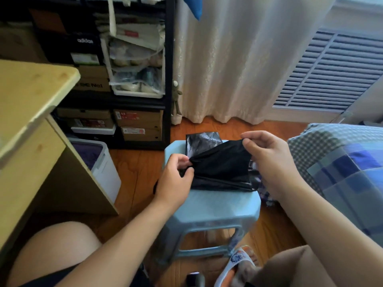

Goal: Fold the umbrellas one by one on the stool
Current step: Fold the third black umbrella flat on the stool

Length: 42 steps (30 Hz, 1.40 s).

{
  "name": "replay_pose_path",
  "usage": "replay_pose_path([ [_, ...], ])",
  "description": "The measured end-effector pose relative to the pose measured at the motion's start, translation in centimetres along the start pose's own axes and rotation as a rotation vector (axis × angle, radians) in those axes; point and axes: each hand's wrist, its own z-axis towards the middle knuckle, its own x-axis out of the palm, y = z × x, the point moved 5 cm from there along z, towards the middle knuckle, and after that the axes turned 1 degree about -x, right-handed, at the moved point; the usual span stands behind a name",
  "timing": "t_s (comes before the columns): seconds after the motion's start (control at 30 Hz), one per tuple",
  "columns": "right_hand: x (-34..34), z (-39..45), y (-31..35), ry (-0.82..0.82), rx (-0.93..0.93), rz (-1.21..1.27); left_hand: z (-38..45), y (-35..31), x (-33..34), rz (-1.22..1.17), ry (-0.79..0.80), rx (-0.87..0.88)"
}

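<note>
We're mid-fold — left hand (174, 179) & right hand (267, 160) both pinch black umbrella (221, 168) canopy above stool (217, 206); pleats btwn pinches unsmoothed, wrapping left.

Home bedroom: bed (342, 162), curtain (238, 59), shoebox rack (124, 79), wooden desk (31, 96).

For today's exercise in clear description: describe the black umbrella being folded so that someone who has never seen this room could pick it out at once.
Find the pale blue plastic stool on the wooden floor, in front of the cream curtain. On its seat lies the black umbrella, pinched by the left hand and the right hand. Its cloth is matt black, unlike the shiny black sheet behind it.
</note>
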Motion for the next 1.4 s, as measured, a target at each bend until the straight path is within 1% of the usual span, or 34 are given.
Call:
replay_pose_path([
  [0.07,-0.1,0.0,-0.3,0.011,0.033,0.036,0.4,0.0,0.0,-0.053,-0.012,-0.033],
  [0.17,-0.2,-0.4,-0.6,0.029,0.063,0.087,0.8,-0.2,0.0,-0.056,-0.021,-0.022],
  [0.37,-0.7,-1.4,-1.2,0.049,0.062,0.072,1.5,-0.2,0.1,-0.125,-0.041,-0.053],
  [0.5,-0.5,-1.7,-2.4,0.016,0.127,0.106,1.2,0.1,1.2,-0.007,0.07,-0.05],
  [0.57,-0.3,-1.7,-3.1,-0.014,0.173,0.124,1.1,0.5,1.3,0.051,0.035,-0.044],
  [0.63,-0.4,-1.8,-3.4,-0.046,0.211,0.152,1.1,0.9,0.9,0.002,-0.001,-0.07],
  [0.67,-0.4,-1.9,-3.5,-0.057,0.228,0.174,1.2,1.0,0.8,-0.039,0.006,-0.089],
  [0.9,-0.2,-2.8,-4.4,-0.061,0.277,0.258,1.0,0.0,1.1,-0.134,0.103,-0.092],
  [1.03,-0.5,-3.3,-4.6,-0.052,0.248,0.248,0.1,-0.7,1.9,-0.1,0.239,-0.12],
  [1.1,-0.6,-3.5,-4.7,-0.064,0.23,0.245,-0.1,-0.6,1.9,-0.038,0.255,-0.113],
  [1.17,-0.7,-3.7,-4.6,-0.07,0.221,0.232,-0.2,-1.1,1.7,-0.018,0.247,-0.081],
  [1.27,-0.8,-3.7,-4.3,-0.116,0.229,0.248,-0.2,-2.3,1.1,-0.097,0.273,0.009],
  [1.3,-0.8,-3.7,-4.0,-0.131,0.231,0.263,-0.2,-2.5,0.9,-0.102,0.3,0.042],
  [1.4,-0.9,-3.5,-3.4,-0.155,0.233,0.265,-0.6,-2.9,0.5,-0.005,0.402,0.101],
])
